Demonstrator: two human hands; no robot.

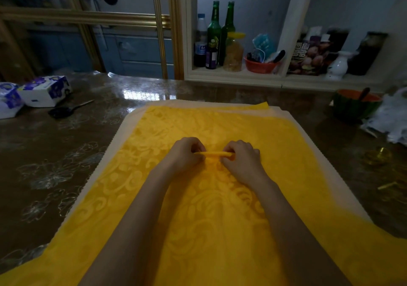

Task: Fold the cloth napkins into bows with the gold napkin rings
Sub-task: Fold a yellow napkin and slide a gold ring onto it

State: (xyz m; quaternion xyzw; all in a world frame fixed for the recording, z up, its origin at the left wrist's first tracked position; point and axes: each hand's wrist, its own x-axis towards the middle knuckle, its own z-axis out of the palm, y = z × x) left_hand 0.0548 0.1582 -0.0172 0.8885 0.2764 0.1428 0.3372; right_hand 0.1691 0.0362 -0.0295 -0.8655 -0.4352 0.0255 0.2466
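On the napkin [136, 197], a crosswise pleat [214, 153] is pinched at its ends by left hand [186, 154] and right hand [242, 157].

napkin [136, 197] cropped below, tissue pack [10, 100] cropped left

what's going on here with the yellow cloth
A person is working on a yellow napkin spread flat over a cream cloth on a glossy table. The left hand and right hand each pinch one end of a small raised pleat at the napkin's middle. No bow is formed yet.
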